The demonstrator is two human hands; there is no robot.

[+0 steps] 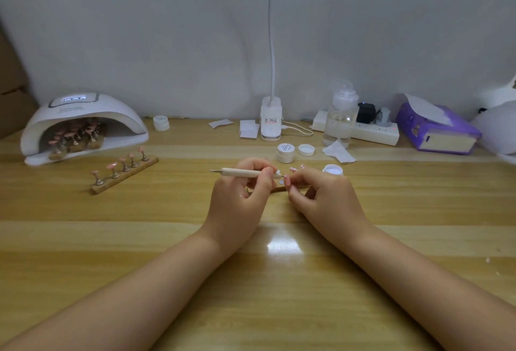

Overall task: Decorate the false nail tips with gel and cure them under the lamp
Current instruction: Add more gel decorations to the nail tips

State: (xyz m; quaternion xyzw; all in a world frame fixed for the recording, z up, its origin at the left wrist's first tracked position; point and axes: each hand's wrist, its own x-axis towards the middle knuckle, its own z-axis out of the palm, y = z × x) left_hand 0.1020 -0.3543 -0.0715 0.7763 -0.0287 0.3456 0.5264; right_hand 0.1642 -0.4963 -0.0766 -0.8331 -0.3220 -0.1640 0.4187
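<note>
Centrally, L hand pinches dotting pen; R hand curled, pinching a nail tip w/ fingertips.

Wooden bench, both forearms resting on it. Left hand gripped a wooden-handled dotting tool, held level, its metal tip pointing toward the left edge. Right hand pinched something small beside the tool's near end; could not tell what. Strip holder with pink nail tips lay toward the left edge. Curing lamp at the back left corner, more pink tips inside. Open gel pot just behind the right hand. Purple tissue box at the back right.
</note>
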